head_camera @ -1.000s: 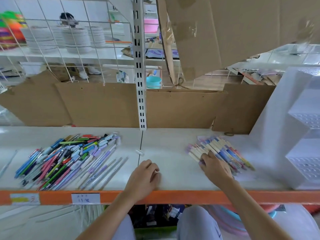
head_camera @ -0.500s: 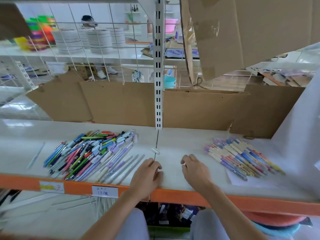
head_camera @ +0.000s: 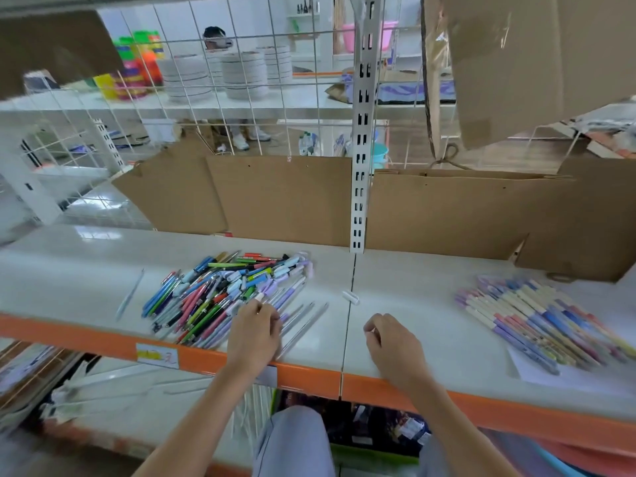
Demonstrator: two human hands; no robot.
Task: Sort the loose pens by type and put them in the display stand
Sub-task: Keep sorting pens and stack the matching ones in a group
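Shop: price-tagged shelf, stacked plates, wire grid

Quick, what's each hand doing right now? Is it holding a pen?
Left hand: fingers curled at the edge of the mixed pen pile; a grip cannot be told.
Right hand: curled loosely on the shelf, holding no pen.

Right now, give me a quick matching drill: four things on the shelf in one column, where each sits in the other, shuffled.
Things:
1. mixed pile
2. sorted pens
3. white cap
4. lone pen

Places:
A. by the seam between the two shelf panels
B. far left, apart from the rest
C. right side, partly on a white sheet
D. left of the seam, at the left hand

Pairs: 1-D, 2-C, 3-A, 4-B
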